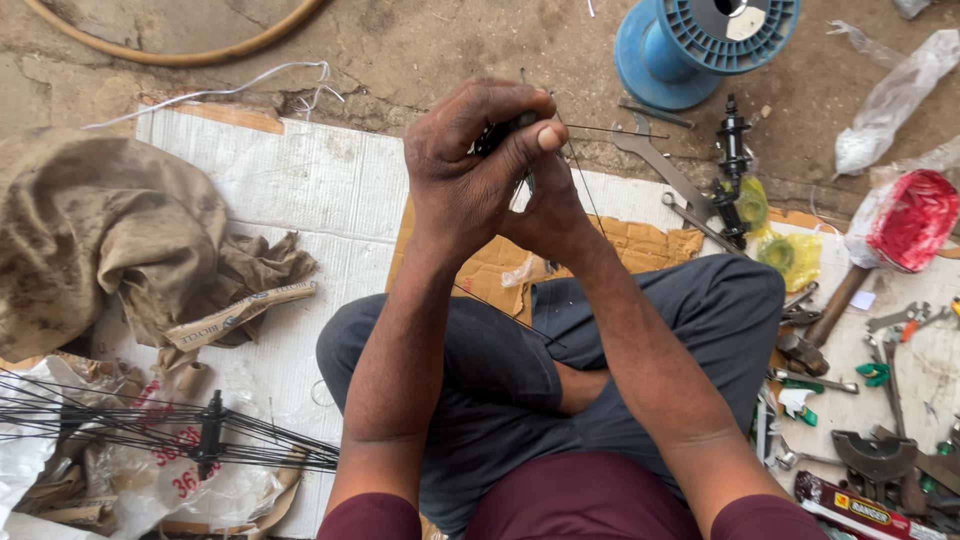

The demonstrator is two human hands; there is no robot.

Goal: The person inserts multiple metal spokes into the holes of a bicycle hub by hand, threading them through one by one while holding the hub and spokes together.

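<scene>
From the clasped left hand (465, 165) and right hand (545, 205): blue plastic spool (690, 40) at one o'clock, crumpled brown cloth (90, 235) at nine, black spoked hub (210, 432) at seven, steel wrenches (660, 170) at three.

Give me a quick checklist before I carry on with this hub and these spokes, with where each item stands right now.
1. Hub held firmly: ok. The left hand wraps the small black hub, and the right hand presses against it from below.
2. Spokes in the hub: ok. Thin spokes run out from between the hands.
3. Spokes seated in their holes: cannot tell, the fingers hide them.
4. Spare parts nearby: ok. A second hub lies by a wrench, and a spoked hub lies on the mat at the left.
5. Lap clear: not ok. One loose spoke lies across the thigh.
</scene>
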